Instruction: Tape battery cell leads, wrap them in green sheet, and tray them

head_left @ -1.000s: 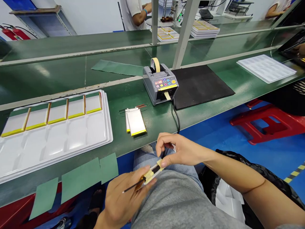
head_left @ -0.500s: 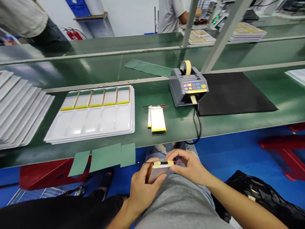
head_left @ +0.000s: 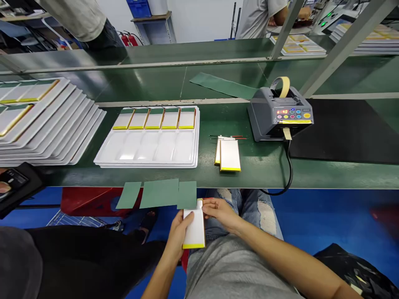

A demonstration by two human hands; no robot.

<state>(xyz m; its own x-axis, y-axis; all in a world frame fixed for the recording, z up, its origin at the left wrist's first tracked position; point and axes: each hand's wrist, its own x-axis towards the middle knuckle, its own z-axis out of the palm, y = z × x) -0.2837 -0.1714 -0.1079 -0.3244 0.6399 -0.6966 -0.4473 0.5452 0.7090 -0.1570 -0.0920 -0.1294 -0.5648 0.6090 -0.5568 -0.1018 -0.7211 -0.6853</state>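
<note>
One white pack, left hand gripping, right hand at top

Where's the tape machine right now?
In the head view, the tape machine stands on the green bench, right of centre, between the two white packs and the black mat, up and right from the person's right hand.

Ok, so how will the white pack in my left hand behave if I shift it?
The white pack is probably stiff: it looks flat and unbent in your left hand. Its slab shape suggests it won't roll. Its smooth-looking face might be a little slippery.
</note>
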